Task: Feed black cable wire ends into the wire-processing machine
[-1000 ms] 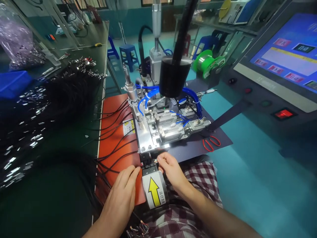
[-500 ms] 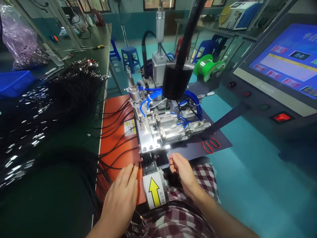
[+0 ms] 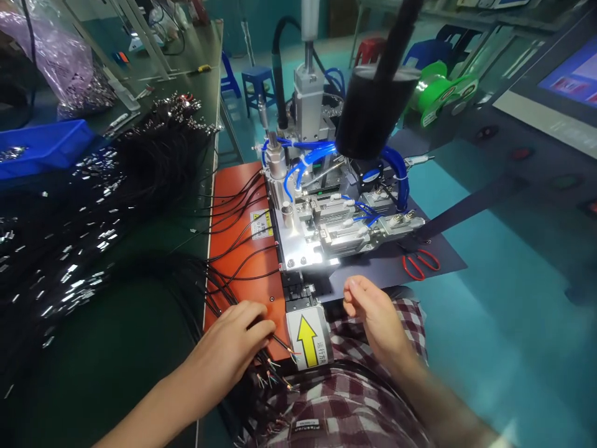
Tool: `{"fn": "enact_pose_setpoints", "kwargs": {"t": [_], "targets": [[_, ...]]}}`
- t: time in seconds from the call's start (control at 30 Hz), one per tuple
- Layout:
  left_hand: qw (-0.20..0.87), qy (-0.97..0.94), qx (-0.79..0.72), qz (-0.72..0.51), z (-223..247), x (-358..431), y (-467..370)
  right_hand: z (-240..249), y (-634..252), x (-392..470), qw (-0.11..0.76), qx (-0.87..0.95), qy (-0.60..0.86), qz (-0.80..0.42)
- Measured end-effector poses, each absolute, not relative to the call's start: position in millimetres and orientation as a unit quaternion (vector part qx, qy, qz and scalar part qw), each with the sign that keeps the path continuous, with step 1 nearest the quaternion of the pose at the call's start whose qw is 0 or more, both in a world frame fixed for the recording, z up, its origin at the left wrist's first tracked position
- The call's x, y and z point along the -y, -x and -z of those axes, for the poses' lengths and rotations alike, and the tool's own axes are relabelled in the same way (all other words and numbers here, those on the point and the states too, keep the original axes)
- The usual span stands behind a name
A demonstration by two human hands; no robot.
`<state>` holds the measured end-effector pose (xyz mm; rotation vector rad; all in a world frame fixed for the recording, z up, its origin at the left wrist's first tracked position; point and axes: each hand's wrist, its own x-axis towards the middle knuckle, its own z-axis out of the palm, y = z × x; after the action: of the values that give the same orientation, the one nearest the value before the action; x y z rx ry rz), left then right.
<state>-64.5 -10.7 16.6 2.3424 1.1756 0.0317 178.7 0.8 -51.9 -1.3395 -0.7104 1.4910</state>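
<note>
My left hand (image 3: 242, 336) is curled low over the orange plate (image 3: 247, 280), fingers and thumb closed around a black cable (image 3: 281, 342) whose stripped end with thin coloured wires pokes out past the thumb. More cable ends with bared coloured wires (image 3: 269, 376) hang just below it, over the lap. My right hand (image 3: 375, 314) is raised right of the yellow-arrow label (image 3: 308, 339), fingers curled in and thumb against them; nothing shows in it. Ahead of both hands is a machine with metal clamps and blue air tubes (image 3: 345, 233). Several black cables (image 3: 242, 227) run across the plate into its left side.
Bundled black cables with shiny metal ends (image 3: 153, 155) cover the left bench, beside a blue tray (image 3: 46, 149) and a plastic bag of parts (image 3: 69, 68). Red-handled scissors (image 3: 421, 264) lie right of the machine. A black cylinder (image 3: 373, 112) overhangs it; a green spool (image 3: 436, 93) stands behind.
My left hand has gone from lying flat on the plate to closing around a cable, and the stripped ends are now in sight. My right hand stays curled. The view has shifted.
</note>
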Motion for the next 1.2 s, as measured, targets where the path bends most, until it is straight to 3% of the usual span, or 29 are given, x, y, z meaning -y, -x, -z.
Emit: {"fn": "enact_pose_setpoints", "kwargs": {"t": [0.2,0.3,0.53,0.9,1.2], "targets": [[0.27,-0.874,-0.403,0.021,-9.7,0.7,64.5,40.8,-177.6,2.5,0.463,0.317,0.55,-0.618],[0.285,-0.877,-0.386,-0.027,-12.1,2.3,61.5,40.0,-181.4,5.2,0.464,0.318,0.552,-0.615],[0.5,-0.728,-0.441,-0.159,-18.6,10.0,11.2,34.9,-177.1,5.9,0.443,0.354,0.52,-0.639],[0.447,-0.693,-0.541,-0.166,-11.5,10.9,7.5,22.2,-165.5,5.5,0.438,0.439,0.502,-0.603],[0.615,-0.58,-0.491,-0.21,-13.1,-17.6,-7.8,18.1,-174.6,4.1,0.456,0.403,0.494,-0.621]]}}
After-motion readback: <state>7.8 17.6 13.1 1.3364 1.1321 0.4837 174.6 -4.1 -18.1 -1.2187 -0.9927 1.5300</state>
